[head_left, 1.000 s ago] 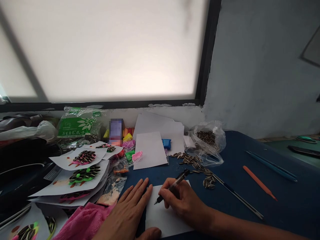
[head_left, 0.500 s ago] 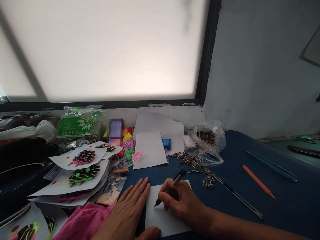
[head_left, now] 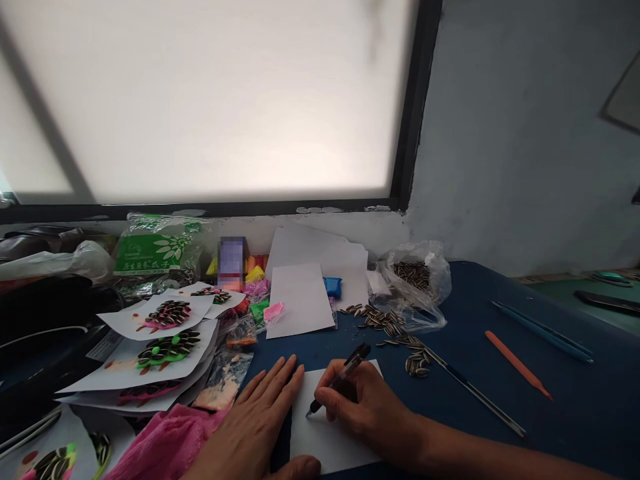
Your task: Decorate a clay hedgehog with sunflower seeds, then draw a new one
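Bright window [head_left: 225, 100] fills bkgd L to ctr, dark frame [head_left: 405, 167] round it; grey wall [head_left: 520, 133] to its R. Blue counter [head_left: 480, 293] below, crowded on L, more spread out on R.

Far L: dark items, too dim to ID, plus crumpled whitish plastic bag [head_left: 85, 263]. Next, nr the window, green-and-clear packet [head_left: 145, 253]. Nearer, a pile of white cards [head_left: 90, 380], w/ seed figures [head_left: 170, 313] on pink & green bases. Pink cloth [head_left: 160, 443] at near edge, beside L wrist. R of cards: small coloured packets [head_left: 260, 311] in a cluster, blurred-out box [head_left: 233, 260] behind.

Near ctr: L hand [head_left: 255, 420] palm down, grip wide open, fingers straight, holding 0; thumb over near-L corner of white sheet [head_left: 320, 447], index tip by its far-L corner. Sheet lies flat on counter, looks blank. Far ctr, beyond it: loose papers [head_left: 300, 300], blue packet [head_left: 333, 288] alongside the top one.

R hand [head_left: 367, 407] over sheet's R half, grip closed in a writing hold on black pen [head_left: 345, 373]; pen tilted, tip at sheet's L half, can't tell if touching.

R of that: loose striped seeds [head_left: 383, 320], clear bag of seeds [head_left: 413, 273] just behind. Metal tool [head_left: 473, 390] runs from seeds toward near R. Then orange tool [head_left: 517, 363], lying diag., & blue tweezers [head_left: 545, 333] farther back. Far R: green surface [head_left: 565, 300] w/ dark object [head_left: 607, 301] on it.
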{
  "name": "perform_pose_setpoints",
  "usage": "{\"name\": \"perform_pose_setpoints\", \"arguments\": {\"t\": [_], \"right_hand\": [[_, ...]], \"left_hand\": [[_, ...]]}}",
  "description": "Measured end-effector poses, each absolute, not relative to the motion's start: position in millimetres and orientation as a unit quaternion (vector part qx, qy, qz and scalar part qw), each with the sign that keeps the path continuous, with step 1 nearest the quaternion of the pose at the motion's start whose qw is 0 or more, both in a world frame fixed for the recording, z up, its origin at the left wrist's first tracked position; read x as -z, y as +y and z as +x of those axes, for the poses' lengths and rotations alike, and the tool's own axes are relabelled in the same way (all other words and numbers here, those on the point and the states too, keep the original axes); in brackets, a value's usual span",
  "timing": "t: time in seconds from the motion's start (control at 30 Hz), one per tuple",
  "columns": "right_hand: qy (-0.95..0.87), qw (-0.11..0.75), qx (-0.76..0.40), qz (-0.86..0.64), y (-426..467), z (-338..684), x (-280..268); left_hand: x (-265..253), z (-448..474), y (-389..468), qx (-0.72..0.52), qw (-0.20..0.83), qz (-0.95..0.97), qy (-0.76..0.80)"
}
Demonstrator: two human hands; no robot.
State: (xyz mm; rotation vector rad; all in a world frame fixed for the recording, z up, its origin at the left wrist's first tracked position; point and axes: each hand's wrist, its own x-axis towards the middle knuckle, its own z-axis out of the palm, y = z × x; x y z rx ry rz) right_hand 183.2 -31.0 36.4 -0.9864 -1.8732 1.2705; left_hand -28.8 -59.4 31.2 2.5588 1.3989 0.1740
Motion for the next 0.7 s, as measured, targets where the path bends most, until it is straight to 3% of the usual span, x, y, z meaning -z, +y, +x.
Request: {"name": "perform_pose_setpoints", "arguments": {"t": [0.7], "right_hand": [[-0.724, 0.337, -0.471, -0.374, -32, 184, -39]], "left_hand": [[-40, -26, -64, -0.066, 0.097, 0.866, 0.487]]}}
